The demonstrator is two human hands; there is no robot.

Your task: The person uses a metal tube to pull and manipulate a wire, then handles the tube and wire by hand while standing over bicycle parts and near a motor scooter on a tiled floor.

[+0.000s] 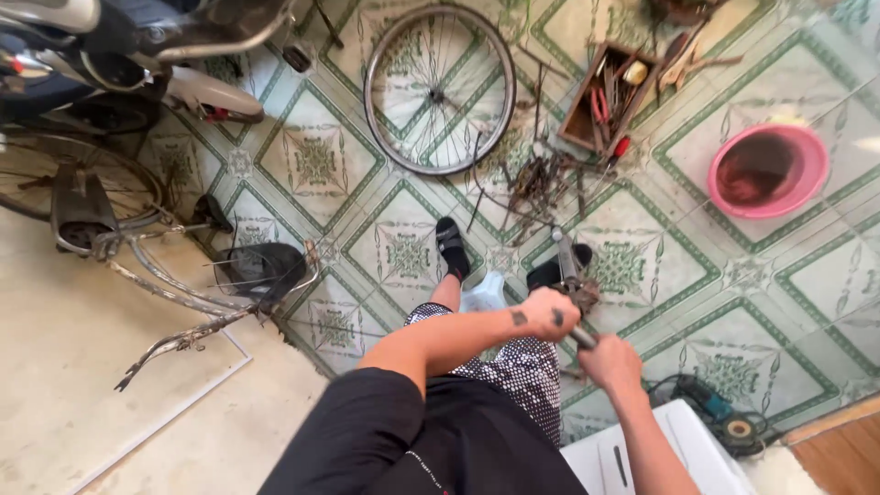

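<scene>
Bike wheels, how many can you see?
2. One loose wheel lies flat on the tiled floor near the top; another wheel is at the left edge, partly cut off. More may be hidden.

1. The floor (788, 266) is tiled in pale squares with green diamond borders and a green flower motif in each.
2. At the lower left of the frame the tiling gives way to a plain cream slab (82, 367) with a thin pale line across it.
3. A strip of brown wood (839, 449) shows at the lower right corner.
4. Bright light falls across the upper right of the frame, washing out the tiles there.
5. No walls or windows show in this downward view.
</scene>
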